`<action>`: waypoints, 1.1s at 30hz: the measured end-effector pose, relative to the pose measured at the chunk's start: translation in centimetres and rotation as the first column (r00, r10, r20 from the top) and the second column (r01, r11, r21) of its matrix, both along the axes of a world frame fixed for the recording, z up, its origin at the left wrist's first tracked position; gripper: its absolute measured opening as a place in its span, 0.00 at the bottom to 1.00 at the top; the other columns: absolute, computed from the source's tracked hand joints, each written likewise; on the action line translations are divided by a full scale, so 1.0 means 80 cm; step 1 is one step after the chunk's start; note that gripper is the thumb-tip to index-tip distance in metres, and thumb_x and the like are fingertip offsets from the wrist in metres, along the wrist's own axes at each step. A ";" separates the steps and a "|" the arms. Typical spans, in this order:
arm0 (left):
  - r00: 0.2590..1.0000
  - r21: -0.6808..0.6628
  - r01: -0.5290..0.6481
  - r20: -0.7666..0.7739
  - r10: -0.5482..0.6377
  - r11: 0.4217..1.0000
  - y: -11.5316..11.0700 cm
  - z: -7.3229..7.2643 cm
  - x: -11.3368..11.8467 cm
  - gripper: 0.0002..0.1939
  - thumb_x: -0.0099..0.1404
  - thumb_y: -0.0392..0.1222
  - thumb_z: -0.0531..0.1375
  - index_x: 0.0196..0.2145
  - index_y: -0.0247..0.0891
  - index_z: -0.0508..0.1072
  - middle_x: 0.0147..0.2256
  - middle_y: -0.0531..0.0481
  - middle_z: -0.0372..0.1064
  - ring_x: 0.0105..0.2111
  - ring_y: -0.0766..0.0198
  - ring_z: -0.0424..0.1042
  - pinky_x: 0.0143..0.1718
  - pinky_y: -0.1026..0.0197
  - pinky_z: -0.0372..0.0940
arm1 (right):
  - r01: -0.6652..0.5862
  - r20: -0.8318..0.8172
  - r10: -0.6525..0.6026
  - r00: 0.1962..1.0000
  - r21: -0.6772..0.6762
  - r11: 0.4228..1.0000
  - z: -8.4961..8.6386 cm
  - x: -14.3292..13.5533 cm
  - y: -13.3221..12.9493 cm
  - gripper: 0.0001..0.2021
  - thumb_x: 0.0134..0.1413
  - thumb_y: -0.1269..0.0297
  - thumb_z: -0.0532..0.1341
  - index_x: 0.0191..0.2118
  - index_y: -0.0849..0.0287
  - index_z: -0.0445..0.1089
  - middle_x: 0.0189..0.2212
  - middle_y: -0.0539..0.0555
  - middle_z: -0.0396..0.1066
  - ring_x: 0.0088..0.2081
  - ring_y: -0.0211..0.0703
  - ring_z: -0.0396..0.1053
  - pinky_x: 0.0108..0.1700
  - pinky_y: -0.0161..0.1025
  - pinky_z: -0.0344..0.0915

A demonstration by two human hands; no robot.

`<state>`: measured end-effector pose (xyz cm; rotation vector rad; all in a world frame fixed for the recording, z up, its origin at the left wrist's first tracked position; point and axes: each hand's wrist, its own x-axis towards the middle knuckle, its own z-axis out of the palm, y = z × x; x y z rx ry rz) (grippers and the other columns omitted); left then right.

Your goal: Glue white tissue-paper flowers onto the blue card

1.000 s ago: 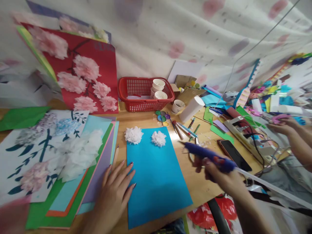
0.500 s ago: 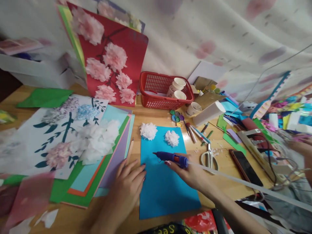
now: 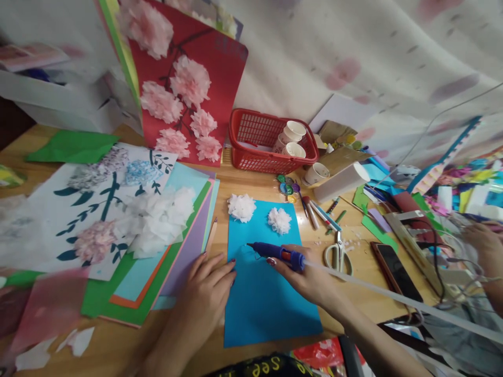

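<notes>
On the surface (image 3: 255, 184), the blue sheet (image 3: 271, 301) is laid flat. Its left edge is touched by the left hand (image 3: 211, 285), laid palm down with fingers loosely spread, nothing seen gripped. By the right hand (image 3: 305, 277), closed round the handle, the glue gun (image 3: 279, 255) is held; it has been brought from right of the sheet to over its upper middle, so gluing appears to be under way. Near the sheet's top corners, two white flowers (image 3: 279, 221) are placed.

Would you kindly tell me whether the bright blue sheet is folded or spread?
Spread: the bright blue sheet lies flat, no fold showing.
</notes>
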<state>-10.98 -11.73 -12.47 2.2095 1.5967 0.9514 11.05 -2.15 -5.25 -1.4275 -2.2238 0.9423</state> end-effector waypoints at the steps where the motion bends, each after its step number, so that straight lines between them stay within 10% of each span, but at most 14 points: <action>1: 1.000 0.003 0.001 0.000 -0.001 1.000 0.000 0.000 0.000 0.16 0.71 0.32 0.52 0.44 0.41 0.79 0.47 0.48 0.78 0.51 0.51 0.73 0.55 0.39 0.65 | -0.001 0.006 0.001 1.000 0.032 0.999 -0.001 0.001 0.000 0.13 0.57 0.48 0.62 0.30 0.50 0.77 0.21 0.52 0.70 0.26 0.48 0.68 0.30 0.45 0.66; 17: 0.998 0.027 0.004 0.055 -0.006 1.000 0.003 0.009 -0.002 0.13 0.70 0.32 0.54 0.41 0.39 0.79 0.44 0.47 0.80 0.48 0.49 0.74 0.52 0.38 0.67 | 0.027 0.071 -0.033 0.997 0.087 0.996 -0.009 0.003 -0.002 0.17 0.57 0.44 0.60 0.28 0.51 0.75 0.20 0.52 0.67 0.24 0.46 0.66 0.27 0.44 0.63; 22: 0.928 -0.019 0.086 0.366 -0.073 0.996 0.016 0.079 0.011 0.10 0.72 0.36 0.56 0.44 0.41 0.77 0.39 0.49 0.79 0.43 0.59 0.75 0.46 0.55 0.71 | -0.076 0.123 0.064 0.990 0.099 0.992 -0.003 0.002 0.002 0.17 0.59 0.48 0.58 0.25 0.53 0.71 0.21 0.53 0.69 0.28 0.48 0.69 0.31 0.45 0.66; 27: 0.876 -0.074 0.397 0.327 -0.354 0.915 0.084 0.162 0.027 0.13 0.72 0.36 0.56 0.51 0.39 0.74 0.50 0.47 0.75 0.52 0.60 0.71 0.56 0.55 0.65 | -0.179 0.070 0.180 0.981 -0.024 0.984 0.004 0.001 0.009 0.11 0.58 0.59 0.57 0.31 0.55 0.74 0.28 0.55 0.77 0.31 0.49 0.74 0.32 0.43 0.70; 33: 0.646 -0.160 0.756 0.339 -0.684 0.635 0.168 0.173 0.057 0.12 0.72 0.34 0.56 0.48 0.31 0.77 0.54 0.43 0.73 0.57 0.60 0.69 0.57 0.61 0.62 | -0.139 0.101 0.145 0.984 -0.066 0.988 0.006 0.002 0.014 0.15 0.58 0.51 0.59 0.34 0.57 0.77 0.30 0.58 0.79 0.36 0.54 0.77 0.34 0.46 0.73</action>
